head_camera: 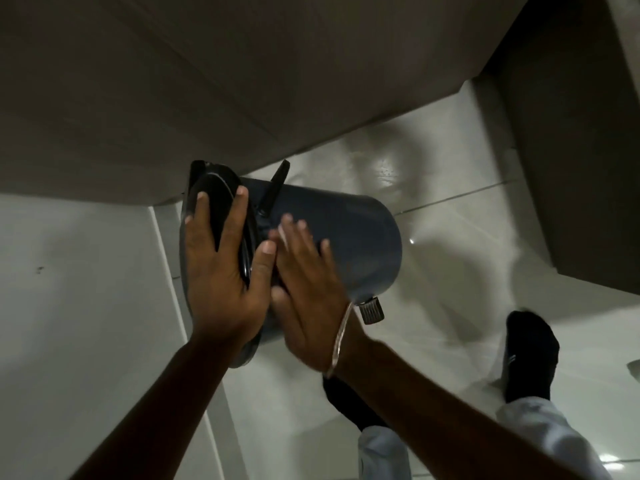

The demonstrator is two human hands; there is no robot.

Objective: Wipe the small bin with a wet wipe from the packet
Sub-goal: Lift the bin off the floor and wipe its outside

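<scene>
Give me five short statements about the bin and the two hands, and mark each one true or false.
1. The small bin is tipped on its side. True.
2. The left hand grips the lid end of the bin. True.
3. The right hand hangs clear of the bin. False: it lies flat against the bin's body.
4. A bracelet circles the right wrist. True.
5. The person wears white shoes. False: dark socks cover the feet.

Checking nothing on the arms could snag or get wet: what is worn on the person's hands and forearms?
Both forearms are bare, with no sleeves and no gloves in view. The right hand has a thin, pale metal bangle at the wrist. The left hand shows no rings, watch or band.
</scene>
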